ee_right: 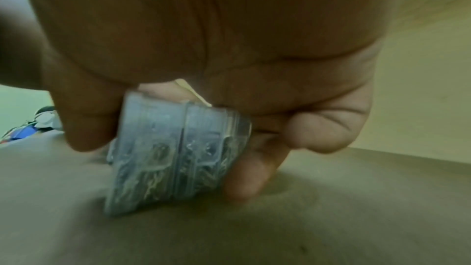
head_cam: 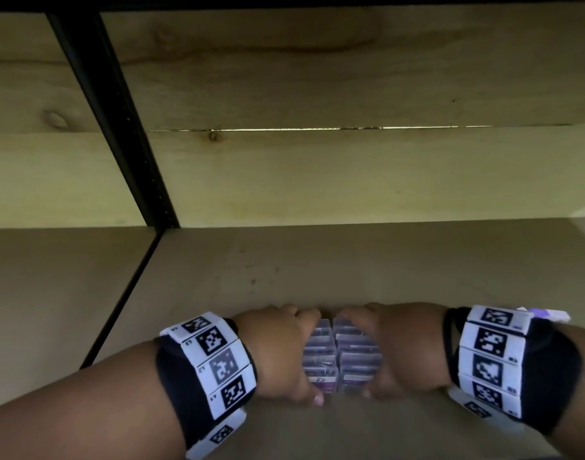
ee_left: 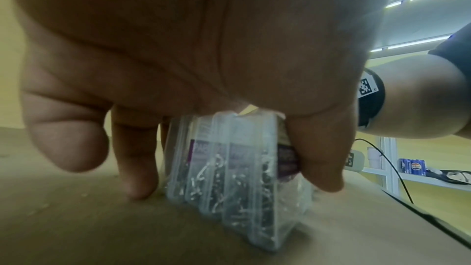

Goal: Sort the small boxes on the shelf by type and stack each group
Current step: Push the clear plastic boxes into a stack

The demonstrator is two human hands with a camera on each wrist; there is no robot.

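Note:
Two rows of small clear plastic boxes with purple labels stand side by side on the wooden shelf [head_cam: 284, 267]. My left hand [head_cam: 281, 353] grips the left group [head_cam: 319, 356] between thumb and fingers. The left wrist view shows those boxes [ee_left: 229, 168] on edge, holding small metal hooks, with my thumb [ee_left: 321, 158] on a purple label. My right hand [head_cam: 397, 350] grips the right group [head_cam: 359, 356] the same way. In the right wrist view its boxes [ee_right: 175, 154] tilt slightly on the shelf between thumb and fingers. The two groups almost touch.
A black metal upright [head_cam: 118, 127] rises at the left against the plywood back wall [head_cam: 350, 177]. A purple and white object [head_cam: 546, 315] peeks out behind my right wristband. The left wrist view shows a black cable [ee_left: 397, 170] and a blue box [ee_left: 413, 165] far off.

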